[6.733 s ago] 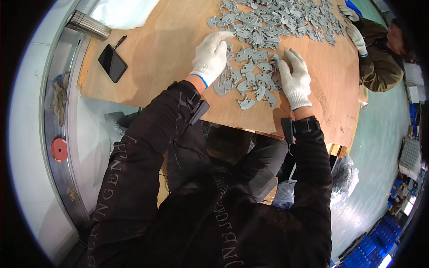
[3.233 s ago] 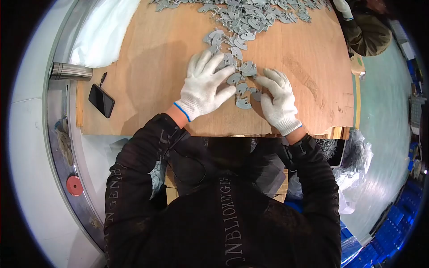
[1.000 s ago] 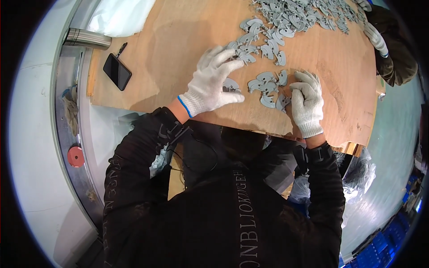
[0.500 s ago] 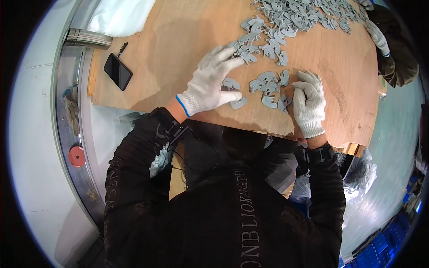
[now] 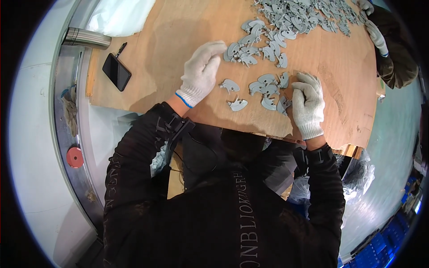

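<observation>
My left hand [image 5: 200, 71], in a white knit glove with a blue cuff edge, is raised over the wooden table. Its fingers are stretched out close together, and no part shows in it. Just right of its fingertips lies a cluster of grey curved parts [image 5: 245, 52]. Two single grey curved parts [image 5: 230, 85] [image 5: 238, 105] lie below that cluster. My right hand [image 5: 308, 102], also gloved, rests with curled fingers beside a small group of the same parts [image 5: 267, 85]. Its palm side is hidden, so whatever it may hold cannot be made out.
A large heap of grey parts [image 5: 304, 18] covers the table's far side. Another person's gloved hand [image 5: 377, 39] is at the far right. A phone [image 5: 117, 72], a pen [image 5: 121, 49], a metal cylinder [image 5: 89, 38] and a white plastic bag [image 5: 118, 17] are at the left.
My left hand has drawn back leftward from the parts, its spread fingers coming together. Both single parts it partly covered now show fully. My right hand has barely moved.
</observation>
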Demonstrator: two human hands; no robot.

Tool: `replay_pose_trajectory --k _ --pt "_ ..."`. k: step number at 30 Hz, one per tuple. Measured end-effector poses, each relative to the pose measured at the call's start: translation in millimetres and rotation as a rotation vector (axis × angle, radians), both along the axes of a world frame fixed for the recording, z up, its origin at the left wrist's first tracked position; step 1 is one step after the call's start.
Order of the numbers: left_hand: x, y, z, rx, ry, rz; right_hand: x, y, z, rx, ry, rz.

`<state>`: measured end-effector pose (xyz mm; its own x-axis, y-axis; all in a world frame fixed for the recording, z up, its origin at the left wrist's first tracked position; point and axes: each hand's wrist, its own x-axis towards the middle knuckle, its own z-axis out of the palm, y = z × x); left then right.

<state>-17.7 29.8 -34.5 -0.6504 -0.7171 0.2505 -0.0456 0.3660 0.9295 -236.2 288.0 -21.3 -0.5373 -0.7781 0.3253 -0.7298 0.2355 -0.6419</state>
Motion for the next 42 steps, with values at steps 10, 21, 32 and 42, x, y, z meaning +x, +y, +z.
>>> replay_pose_trajectory --k 10,21,32,42 --pt "-22.6 -7.1 -0.4 -0.658 -0.101 -0.060 -4.2 -16.6 3.2 0.052 0.065 0.003" --pt "-20.4 -18.9 -6.4 -0.283 -0.047 -0.011 -12.9 -48.2 9.3 0.184 0.367 0.096" --pt "-49.2 -18.4 2.8 -0.559 -0.278 0.105 -16.9 -43.2 -0.4 0.002 0.007 0.000" --pt "-44.4 -26.2 -7.4 0.006 0.032 0.144 -16.7 -44.2 1.3 0.004 -0.021 -0.024"
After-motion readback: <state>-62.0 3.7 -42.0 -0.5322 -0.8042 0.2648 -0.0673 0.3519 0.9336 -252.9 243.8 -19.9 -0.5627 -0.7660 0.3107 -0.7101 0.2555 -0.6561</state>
